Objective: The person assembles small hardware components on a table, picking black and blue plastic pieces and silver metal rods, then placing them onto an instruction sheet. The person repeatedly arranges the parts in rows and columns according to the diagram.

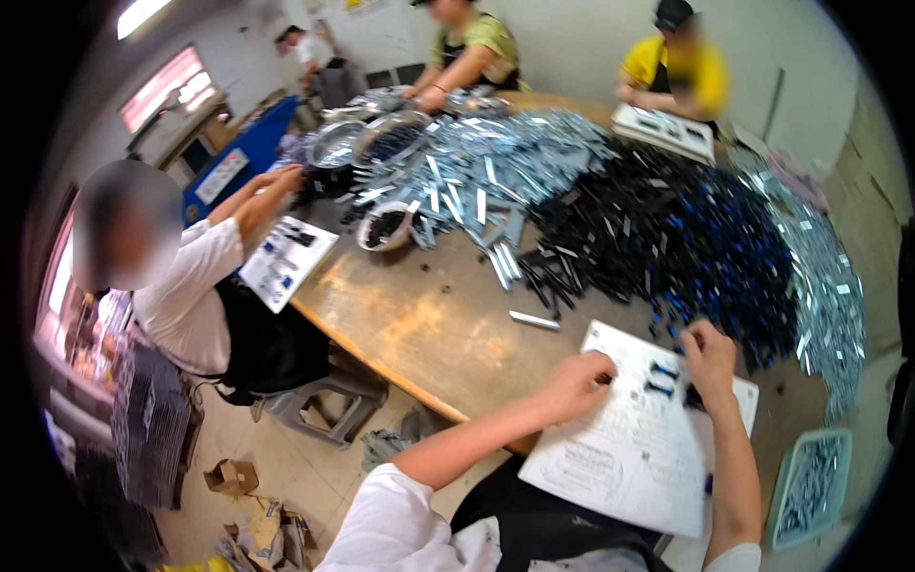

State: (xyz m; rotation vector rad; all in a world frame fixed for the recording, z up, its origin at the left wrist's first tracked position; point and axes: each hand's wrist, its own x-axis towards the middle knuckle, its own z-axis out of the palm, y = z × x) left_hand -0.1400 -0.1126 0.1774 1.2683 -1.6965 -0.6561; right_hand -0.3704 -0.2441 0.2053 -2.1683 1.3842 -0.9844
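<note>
In front of me a printed white sheet [581, 458] lies at the table's near edge. Two small blue-and-black parts [660, 388] rest on its upper half. My left hand [577, 383] is over the sheet's left side, fingers closed on a small black piece [603, 378]. My right hand [708, 355] is above the sheet's upper right corner, close to the blue-and-black pile [734, 257]. Its fingers are pinched together, and what they hold, if anything, is hidden. A dark part [693, 396] shows beside my right wrist.
Black strips [610, 214] and silver packets [515, 153] are heaped across the table [391, 315], with a bowl [386, 227] of dark pieces. A teal bin [810, 486] stands at right. Co-workers sit left and opposite; another person is far back. A grey stool [329, 410] stands left.
</note>
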